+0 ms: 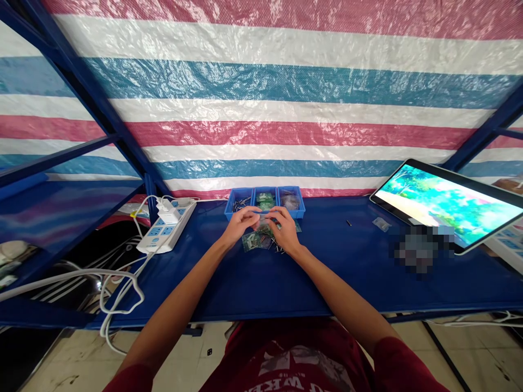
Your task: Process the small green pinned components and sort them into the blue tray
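Note:
Both of my hands meet over the desk, just in front of three blue bins. My left hand [239, 225] pinches the left side of a small clear plastic bag [262, 219]. On its other side, the fingers of my right hand [286, 233] are closed on the same bag. Under and between the hands lie green-tinted plastic bags [251, 242] and a loose heap of screws [279, 249], partly hidden by my right hand. The left bin [229, 210] contains screws, the middle bin [255, 197] green-tinted bags, and the right bin [302, 204] clear bags.
A white power strip [180, 224] with a plugged-in charger [168, 212] and looping cables [122, 302] is at the left. A lit tablet-like screen [447, 201] leans at the right. Nearer lie a small clear packet [381, 224] and a small dark piece [348, 222].

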Demonstrator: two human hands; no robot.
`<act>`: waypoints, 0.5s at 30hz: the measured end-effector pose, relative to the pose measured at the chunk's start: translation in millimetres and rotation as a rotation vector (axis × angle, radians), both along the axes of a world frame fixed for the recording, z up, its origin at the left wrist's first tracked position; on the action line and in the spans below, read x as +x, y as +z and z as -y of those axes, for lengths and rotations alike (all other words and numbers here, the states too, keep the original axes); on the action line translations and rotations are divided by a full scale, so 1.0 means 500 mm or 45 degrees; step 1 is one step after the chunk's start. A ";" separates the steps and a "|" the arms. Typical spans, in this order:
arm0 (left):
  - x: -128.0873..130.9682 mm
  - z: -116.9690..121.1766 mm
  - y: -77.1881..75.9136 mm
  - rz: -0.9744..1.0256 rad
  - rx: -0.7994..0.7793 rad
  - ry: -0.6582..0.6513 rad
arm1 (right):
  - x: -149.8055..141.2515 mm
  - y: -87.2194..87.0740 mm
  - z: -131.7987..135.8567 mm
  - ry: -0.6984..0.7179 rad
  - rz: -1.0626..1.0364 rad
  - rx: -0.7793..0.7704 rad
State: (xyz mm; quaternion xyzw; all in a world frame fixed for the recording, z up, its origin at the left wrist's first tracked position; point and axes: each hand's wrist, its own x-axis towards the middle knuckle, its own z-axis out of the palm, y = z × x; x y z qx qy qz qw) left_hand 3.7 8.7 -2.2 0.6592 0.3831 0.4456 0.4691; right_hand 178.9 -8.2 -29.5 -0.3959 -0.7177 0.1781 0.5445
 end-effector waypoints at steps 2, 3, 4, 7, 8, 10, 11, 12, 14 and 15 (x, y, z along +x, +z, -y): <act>-0.001 0.000 0.001 -0.129 0.153 0.063 | 0.001 -0.002 -0.002 -0.045 0.007 0.033; -0.002 0.001 0.002 -0.215 0.240 0.085 | 0.002 -0.002 -0.003 -0.068 0.028 0.049; -0.003 0.002 0.003 -0.299 0.324 0.095 | 0.004 -0.002 -0.004 -0.090 0.058 0.062; -0.005 0.005 0.004 -0.448 0.487 0.103 | 0.005 -0.002 -0.005 -0.139 0.121 0.087; -0.006 0.005 0.002 -0.449 0.509 0.117 | 0.005 -0.001 -0.005 -0.143 0.115 0.086; -0.007 0.002 -0.003 -0.399 0.516 0.157 | 0.003 0.000 -0.004 -0.131 0.072 0.058; -0.008 -0.001 -0.005 -0.365 0.498 0.170 | 0.003 0.001 -0.003 -0.118 0.048 0.037; -0.009 -0.003 -0.008 -0.328 0.463 0.175 | 0.002 0.002 -0.003 -0.102 0.027 0.015; -0.009 -0.006 -0.011 -0.271 0.348 0.157 | 0.002 0.004 -0.002 -0.075 0.002 -0.014; -0.009 -0.006 -0.011 -0.250 0.286 0.148 | 0.003 0.006 -0.001 -0.067 -0.003 -0.019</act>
